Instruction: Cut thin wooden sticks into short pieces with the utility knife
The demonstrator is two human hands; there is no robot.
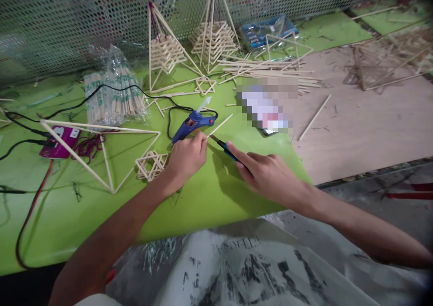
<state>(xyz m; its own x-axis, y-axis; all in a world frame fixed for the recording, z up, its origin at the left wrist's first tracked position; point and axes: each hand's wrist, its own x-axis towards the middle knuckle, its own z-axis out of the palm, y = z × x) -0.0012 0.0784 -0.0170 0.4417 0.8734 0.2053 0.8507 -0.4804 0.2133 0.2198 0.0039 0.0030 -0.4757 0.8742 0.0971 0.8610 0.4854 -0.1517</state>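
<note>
My left hand (189, 153) is closed around a thin wooden stick (221, 124), which pokes out past its fingers to the upper right. In my right hand (262, 168) is a cutter knife (227, 150) with a blue and black handle, its blade against or very near the stick beside my left fingers. Just beyond my left hand a blue hot glue gun (192, 124) lies with a glue stick out of its back. Below and left of that hand sits a small star-shaped stack of sticks (151, 165).
A large stick frame (81, 155) lies left, near a purple power box (62, 141) with cables. Bagged chopsticks (113, 91), two stick pyramids (165, 55) (214, 39), loose sticks (267, 67) and a blurred-out phone (265, 109) lie behind. Mesh (101, 17) borders the back.
</note>
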